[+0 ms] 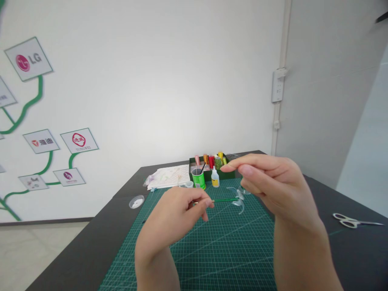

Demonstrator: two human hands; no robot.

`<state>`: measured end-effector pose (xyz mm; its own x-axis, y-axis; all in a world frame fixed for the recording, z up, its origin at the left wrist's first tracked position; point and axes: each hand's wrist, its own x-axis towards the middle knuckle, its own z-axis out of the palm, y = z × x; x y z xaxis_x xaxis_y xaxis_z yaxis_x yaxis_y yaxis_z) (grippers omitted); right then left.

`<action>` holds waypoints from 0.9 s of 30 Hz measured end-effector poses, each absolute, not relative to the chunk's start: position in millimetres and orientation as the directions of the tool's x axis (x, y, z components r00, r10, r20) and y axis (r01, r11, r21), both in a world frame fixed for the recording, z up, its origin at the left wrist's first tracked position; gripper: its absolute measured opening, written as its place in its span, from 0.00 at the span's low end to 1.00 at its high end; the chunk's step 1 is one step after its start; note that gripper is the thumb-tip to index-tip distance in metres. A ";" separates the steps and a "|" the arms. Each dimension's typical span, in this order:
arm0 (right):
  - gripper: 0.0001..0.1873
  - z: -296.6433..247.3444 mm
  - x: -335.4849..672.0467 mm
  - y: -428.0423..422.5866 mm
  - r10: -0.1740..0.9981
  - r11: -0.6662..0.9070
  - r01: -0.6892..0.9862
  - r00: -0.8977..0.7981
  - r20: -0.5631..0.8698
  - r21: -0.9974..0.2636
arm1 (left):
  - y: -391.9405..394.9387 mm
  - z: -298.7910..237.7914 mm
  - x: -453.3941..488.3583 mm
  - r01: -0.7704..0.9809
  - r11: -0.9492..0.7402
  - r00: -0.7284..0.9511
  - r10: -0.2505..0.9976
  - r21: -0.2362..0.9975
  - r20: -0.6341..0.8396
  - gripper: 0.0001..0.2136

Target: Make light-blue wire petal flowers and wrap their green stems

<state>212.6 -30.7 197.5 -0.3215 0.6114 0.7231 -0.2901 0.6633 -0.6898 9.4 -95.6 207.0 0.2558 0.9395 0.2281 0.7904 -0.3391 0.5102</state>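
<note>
My left hand [182, 220] is closed in a pinch on a thin stem [226, 200] wrapped in green, held level above the cutting mat. At the stem's right end are translucent whitish petals [239, 197], some of them curling out as narrow strips. My right hand [269, 178] is raised to the right of the petals and a little higher, thumb and forefinger pressed together. Whatever those fingertips hold, if anything, is too fine to make out. Below both hands lies the green gridded cutting mat [224, 250].
Behind the hands stand a green can [198, 180] with sticks, a glue bottle [215, 178] and a box of thread spools [209, 174]. A clear dish [136, 201] and a stained white cloth [169, 176] lie left. White-handled scissors [348, 221] rest on the black table [103, 242] at right.
</note>
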 end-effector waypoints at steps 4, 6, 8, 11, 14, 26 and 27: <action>0.12 197.4 212.7 -27.2 0.640 0.655 -0.274 -0.294 0.709 -0.705 | -95.3 206.5 8.4 0.784 -0.349 0.271 0.937 0.513 0.223 0.14; 0.12 197.8 211.3 -23.3 0.665 0.646 -0.250 -0.280 0.693 -0.721 | -95.3 206.1 7.2 0.782 -0.350 0.273 0.936 0.515 0.222 0.14; 0.13 198.4 209.4 -18.8 0.683 0.641 -0.220 -0.273 0.677 -0.735 | -95.8 205.7 6.6 0.777 -0.351 0.275 0.936 0.523 0.220 0.14; 0.14 200.1 206.1 -12.6 0.701 0.641 -0.167 -0.271 0.660 -0.749 | -97.7 205.4 8.1 0.761 -0.359 0.280 0.933 0.540 0.226 0.12; 0.14 202.4 202.6 -7.9 0.713 0.637 -0.117 -0.286 0.640 -0.762 | -101.2 206.0 10.8 0.757 -0.374 0.287 0.927 0.536 0.241 0.11; 0.17 200.0 195.5 11.8 0.671 0.626 -0.014 -0.501 0.547 -0.780 | -114.2 208.9 11.2 0.777 -0.388 0.254 0.914 0.495 0.318 0.14; 0.16 200.5 195.4 10.8 0.677 0.629 -0.019 -0.477 0.560 -0.777 | -113.9 209.1 11.7 0.784 -0.379 0.252 0.918 0.491 0.306 0.15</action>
<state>195.4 10.8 200.5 -0.4769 0.6774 0.5602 -0.0190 0.6292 -0.7770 11.7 -113.9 209.1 0.2523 0.9181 0.3057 0.7844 -0.3790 0.4910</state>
